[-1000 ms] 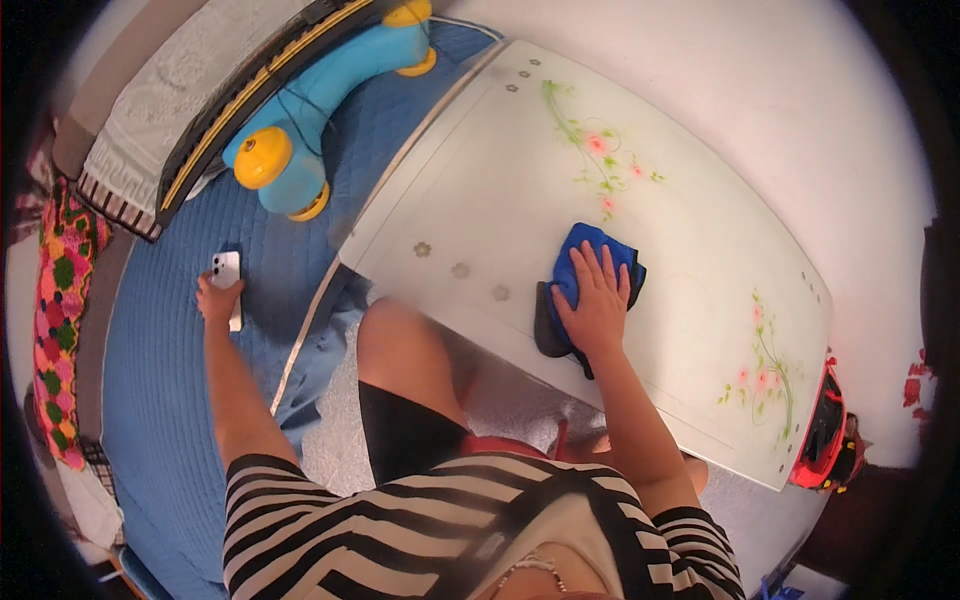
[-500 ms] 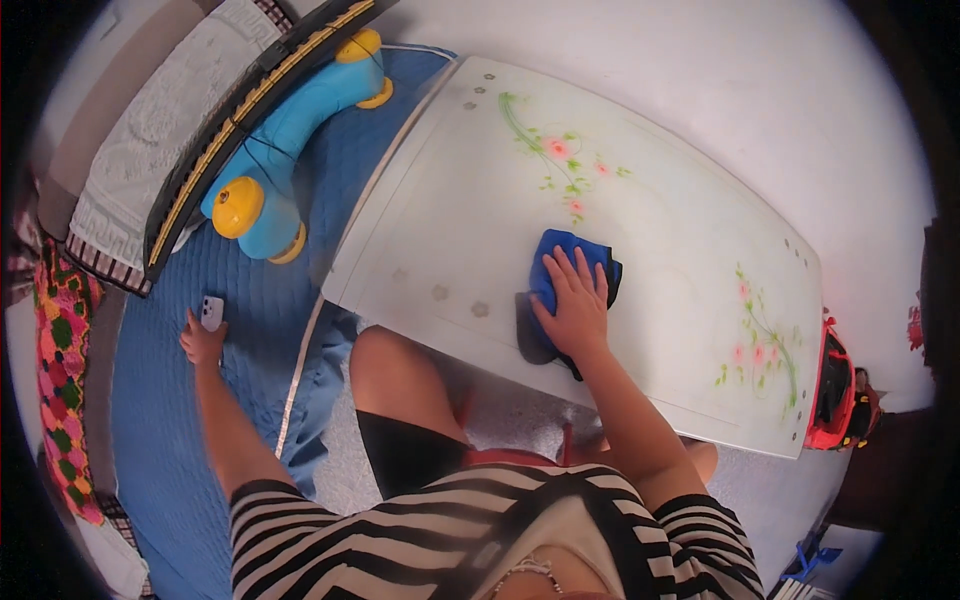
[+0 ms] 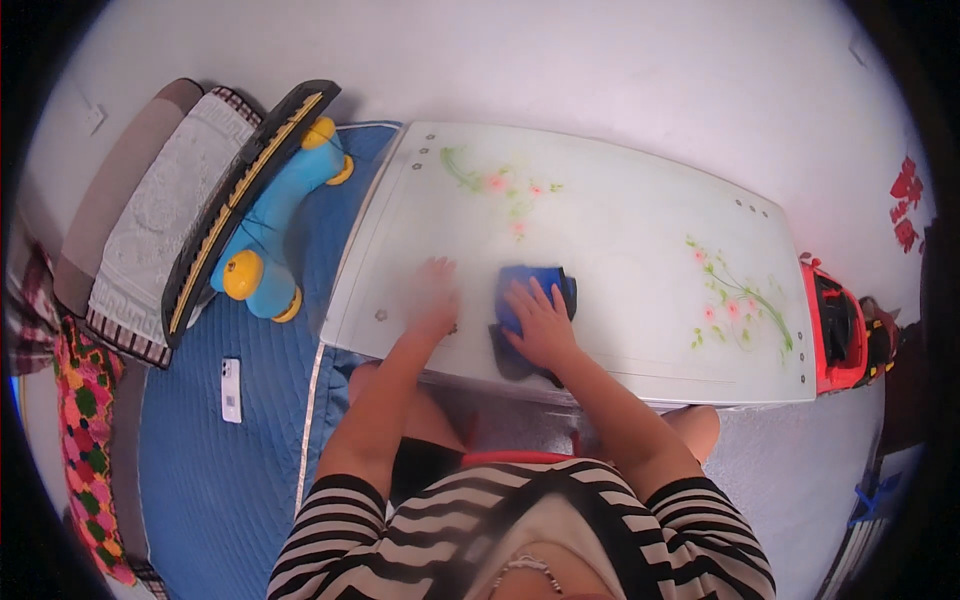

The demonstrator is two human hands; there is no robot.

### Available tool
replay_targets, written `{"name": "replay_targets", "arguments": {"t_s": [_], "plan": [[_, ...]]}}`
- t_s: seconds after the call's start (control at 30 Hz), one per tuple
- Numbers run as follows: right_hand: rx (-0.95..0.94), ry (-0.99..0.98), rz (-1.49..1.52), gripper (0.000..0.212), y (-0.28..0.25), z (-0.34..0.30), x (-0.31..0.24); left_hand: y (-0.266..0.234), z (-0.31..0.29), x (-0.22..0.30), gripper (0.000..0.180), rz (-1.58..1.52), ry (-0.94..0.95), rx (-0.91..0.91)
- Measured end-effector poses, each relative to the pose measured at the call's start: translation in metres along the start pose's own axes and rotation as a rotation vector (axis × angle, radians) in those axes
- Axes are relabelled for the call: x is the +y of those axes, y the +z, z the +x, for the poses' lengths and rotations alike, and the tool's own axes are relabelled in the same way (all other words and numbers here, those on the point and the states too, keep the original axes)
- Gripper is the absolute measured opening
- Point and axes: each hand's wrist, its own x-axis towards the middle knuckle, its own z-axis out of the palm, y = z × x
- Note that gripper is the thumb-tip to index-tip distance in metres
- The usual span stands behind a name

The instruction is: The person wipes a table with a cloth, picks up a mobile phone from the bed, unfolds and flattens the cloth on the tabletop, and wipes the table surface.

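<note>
The right hand (image 3: 545,332) lies flat on the blue cloth (image 3: 528,273), fingers spread and not clamped. The cloth is on the white bench (image 3: 620,240), under that palm. Left of it, apart from the right hand, the blurred left hand (image 3: 432,298) has its fingers extended over the bench; whether it touches cannot be told. Farther left, a phone (image 3: 231,390) lies on the blue cover (image 3: 200,470).
</note>
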Motion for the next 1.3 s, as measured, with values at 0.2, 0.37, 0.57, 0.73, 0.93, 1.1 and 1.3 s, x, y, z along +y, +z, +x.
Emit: {"name": "replay_targets", "arguments": {"t_s": [0.2, 0.37, 0.57, 0.73, 0.93, 1.1, 1.3], "plan": [[0.003, -0.022, 0.036, 0.072, -0.009, -0.065, 0.021, 0.010, 0.022, 0.020, 0.051, 0.279, -0.107, -0.185], [0.082, -0.003, -0.018, 0.071, -0.013, -0.032, 0.020, 0.003, 0.023, 0.025, 0.050, 0.258, -0.102, -0.137], [0.202, -0.009, -0.027, 0.065, 0.010, 0.057, 0.037, 0.009, 0.018, 0.017, 0.050, 0.223, -0.122, -0.089], [0.257, 0.024, -0.065, 0.065, 0.039, 0.152, 0.055, 0.007, 0.017, 0.021, 0.050, 0.235, -0.110, -0.089], [0.263, 0.174, -0.117, 0.068, 0.048, 0.212, 0.043, -0.002, 0.022, 0.028, 0.050, 0.181, -0.131, -0.138], [0.204, 0.038, -0.084, 0.068, 0.047, 0.166, 0.036, -0.009, 0.028, 0.031, 0.048, 0.183, -0.182, -0.206], [0.065, -0.033, -0.055, 0.068, 0.011, 0.044, 0.009, -0.014, 0.032, 0.031, 0.045, 0.218, -0.219, -0.339]]}}
